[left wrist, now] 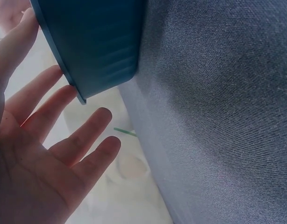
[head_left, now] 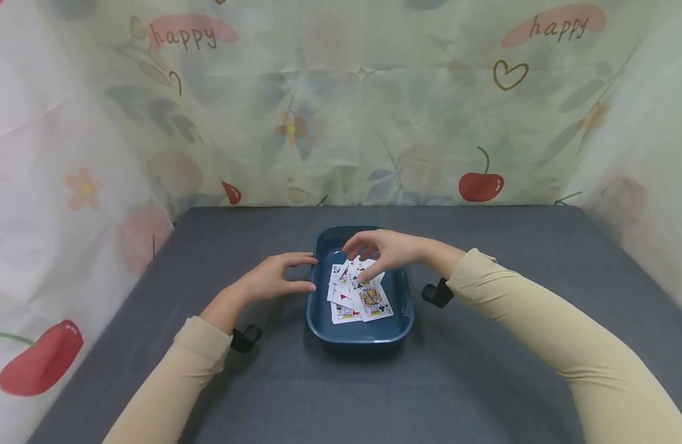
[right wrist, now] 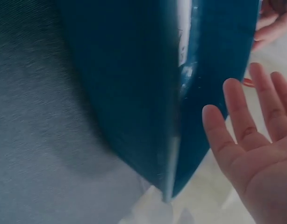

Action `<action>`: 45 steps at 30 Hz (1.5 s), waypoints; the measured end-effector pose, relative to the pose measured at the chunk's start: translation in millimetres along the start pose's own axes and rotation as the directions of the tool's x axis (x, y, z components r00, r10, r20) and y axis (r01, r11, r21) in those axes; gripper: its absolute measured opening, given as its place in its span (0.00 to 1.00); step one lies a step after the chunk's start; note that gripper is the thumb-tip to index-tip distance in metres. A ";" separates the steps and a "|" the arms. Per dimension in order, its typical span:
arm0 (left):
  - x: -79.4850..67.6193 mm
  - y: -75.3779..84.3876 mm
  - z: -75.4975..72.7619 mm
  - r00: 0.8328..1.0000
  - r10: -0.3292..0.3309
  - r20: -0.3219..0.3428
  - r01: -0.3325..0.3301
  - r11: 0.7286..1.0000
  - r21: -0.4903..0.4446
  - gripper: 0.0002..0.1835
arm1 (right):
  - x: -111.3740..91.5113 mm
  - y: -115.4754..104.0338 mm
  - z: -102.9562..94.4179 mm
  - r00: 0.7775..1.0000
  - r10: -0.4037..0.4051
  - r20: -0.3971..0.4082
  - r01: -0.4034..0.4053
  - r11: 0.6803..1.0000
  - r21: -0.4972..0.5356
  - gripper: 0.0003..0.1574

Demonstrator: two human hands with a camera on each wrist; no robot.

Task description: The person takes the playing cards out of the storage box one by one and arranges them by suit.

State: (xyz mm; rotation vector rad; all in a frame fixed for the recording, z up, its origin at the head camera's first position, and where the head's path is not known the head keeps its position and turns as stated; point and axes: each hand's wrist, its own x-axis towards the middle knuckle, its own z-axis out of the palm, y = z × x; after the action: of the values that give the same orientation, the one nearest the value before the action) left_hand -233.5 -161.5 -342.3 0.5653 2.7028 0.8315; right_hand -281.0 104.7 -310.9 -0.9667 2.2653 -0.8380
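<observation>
A dark blue rectangular tray (head_left: pixel 359 333) stands on the table with several playing cards (head_left: pixel 375 303) lying in a loose, overlapping pile inside it, kings among them. My left hand (head_left: pixel 274 275) is at the tray's left side, fingers spread and fingertips right at the rim; the left wrist view shows this hand (left wrist: pixel 54 130) alongside the outer wall. Over the tray hovers my right hand (head_left: pixel 393 250), its thumb and fingers apart above the cards and holding nothing. In the right wrist view the right hand (right wrist: pixel 255 140) has extended fingers above the tray's inside.
Dark grey cloth covers the table (head_left: pixel 485 370). Behind it hangs a patterned curtain (head_left: pixel 341 123) with cherries and "happy" lettering, and similar cloth encloses both sides. A black wrist camera (head_left: pixel 438 293) sits by the right wrist, another black camera (head_left: pixel 246 338) by the left.
</observation>
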 end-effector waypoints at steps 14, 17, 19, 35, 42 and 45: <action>-1.2 -0.3 -0.1 1.000 0.003 0.001 -0.003 1.000 -0.002 0.34 | -5.1 8.7 20.4 0.993 -0.023 0.114 0.036 0.992 -0.118 0.49; -0.5 -1.6 0.6 1.000 0.009 -0.001 -0.009 1.000 -0.002 0.34 | -4.3 8.4 25.1 0.993 -0.007 0.117 0.024 0.989 -0.147 0.51; -0.7 -1.9 0.7 1.000 0.015 -0.001 -0.015 1.000 -0.001 0.34 | -3.4 8.1 27.3 0.993 0.011 0.117 0.009 0.986 -0.169 0.53; -2.2 -0.8 0.6 1.000 0.016 -0.004 -0.016 1.000 0.002 0.33 | 6.0 11.5 41.2 0.989 0.110 0.095 -0.060 0.904 -0.424 0.61; -2.8 -0.4 0.9 1.000 0.020 -0.004 -0.020 1.000 -0.003 0.34 | 7.8 12.4 44.7 0.988 0.137 0.074 -0.085 0.874 -0.478 0.61; -3.0 0.3 0.2 1.000 0.018 -0.002 -0.018 1.000 -0.003 0.34 | 7.8 11.4 44.5 0.987 0.144 0.067 -0.095 0.873 -0.479 0.61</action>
State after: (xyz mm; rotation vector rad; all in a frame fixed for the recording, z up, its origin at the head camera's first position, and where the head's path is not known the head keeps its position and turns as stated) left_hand -230.7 -162.5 -341.9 0.5892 2.7016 0.8417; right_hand -260.8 90.3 -350.3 -1.0313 2.4616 -0.1660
